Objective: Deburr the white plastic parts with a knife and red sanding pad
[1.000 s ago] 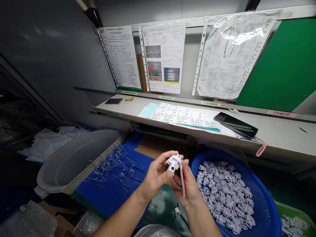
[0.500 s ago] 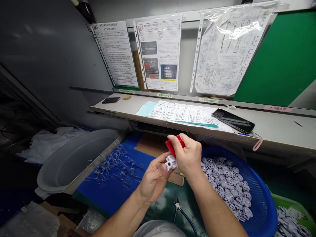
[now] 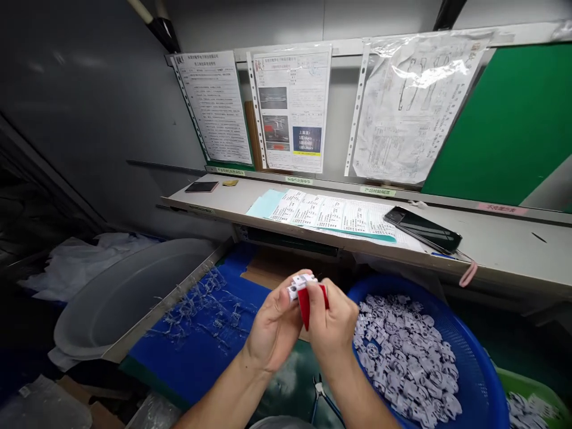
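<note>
Between thumb and fingers, my left hand [image 3: 273, 319] holds a small white plastic part [image 3: 300, 285] with a dark round hole. A flat red piece [image 3: 304, 307], its material unclear, is pinched under the thumb of my right hand [image 3: 333, 316]. The red piece lies against the near side of the white part, and the hands almost meet. Below them, cutting pliers [image 3: 319, 390] rest on the dark green table top.
A blue basket [image 3: 485, 363] full of white plastic parts [image 3: 404, 357] stands at the right, a green bin [image 3: 518, 381] beyond it. Thin clear plastic runners [image 3: 196, 304] lie on the blue sheet [image 3: 179, 363]. The shelf [image 3: 500, 238] above carries papers [image 3: 326, 211] and a phone [image 3: 422, 229].
My right hand has moved down and slightly left, bringing the red piece from above the white part to its near side. My left hand has turned the part and lifted it slightly.
</note>
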Motion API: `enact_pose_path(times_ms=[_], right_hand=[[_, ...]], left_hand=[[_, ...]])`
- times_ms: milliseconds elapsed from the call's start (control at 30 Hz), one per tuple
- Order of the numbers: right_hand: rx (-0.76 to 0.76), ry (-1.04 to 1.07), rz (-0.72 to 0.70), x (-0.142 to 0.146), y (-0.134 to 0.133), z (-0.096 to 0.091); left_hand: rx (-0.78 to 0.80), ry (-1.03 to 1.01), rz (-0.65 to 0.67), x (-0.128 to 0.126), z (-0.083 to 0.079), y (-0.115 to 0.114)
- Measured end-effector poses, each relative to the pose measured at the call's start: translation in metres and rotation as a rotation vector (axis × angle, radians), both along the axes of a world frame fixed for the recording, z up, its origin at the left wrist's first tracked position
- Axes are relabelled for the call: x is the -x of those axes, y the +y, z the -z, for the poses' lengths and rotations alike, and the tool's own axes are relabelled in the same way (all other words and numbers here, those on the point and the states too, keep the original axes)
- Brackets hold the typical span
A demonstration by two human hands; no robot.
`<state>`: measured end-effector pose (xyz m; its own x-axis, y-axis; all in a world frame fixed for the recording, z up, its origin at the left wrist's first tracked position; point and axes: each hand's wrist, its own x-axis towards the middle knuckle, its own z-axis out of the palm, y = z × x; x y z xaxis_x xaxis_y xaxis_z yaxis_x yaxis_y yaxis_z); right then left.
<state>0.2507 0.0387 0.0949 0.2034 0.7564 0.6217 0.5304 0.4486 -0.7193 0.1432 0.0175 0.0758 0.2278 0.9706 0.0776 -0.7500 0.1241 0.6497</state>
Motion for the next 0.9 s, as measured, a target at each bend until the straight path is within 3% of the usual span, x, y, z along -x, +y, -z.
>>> enact_pose_path(times_ms=[133,267,400,633,767,900], right_hand=[[0.012,0.015,-0.002,-0.0013,0.0023,0.0036],[0.001,0.034,-0.061,-0.0001,0.0031,0.0025],[-0.004,0.058,-0.015,0.0003,0.0014,0.0042],[0.004,0.031,-0.096,-0.0003,0.0016,0.0106],[0.015,0.010,-0.055,-0.0031,0.0039,0.0053],[0.030,-0.015,-0.108,-0.0076,0.0034,0.0057]], left_hand=[[-0.003,-0.020,0.037,-0.0009,0.0045,-0.0006],[-0.005,-0.050,-0.013,0.0005,0.0033,0.0024],[0.009,-0.053,0.038,-0.0003,0.0035,0.0018],[0.000,-0.046,0.004,0.0041,0.0069,0.0046],[-0.030,0.011,0.058,0.0022,0.0083,0.0029],[-0.112,0.141,0.003,0.0067,0.0095,0.0057]])
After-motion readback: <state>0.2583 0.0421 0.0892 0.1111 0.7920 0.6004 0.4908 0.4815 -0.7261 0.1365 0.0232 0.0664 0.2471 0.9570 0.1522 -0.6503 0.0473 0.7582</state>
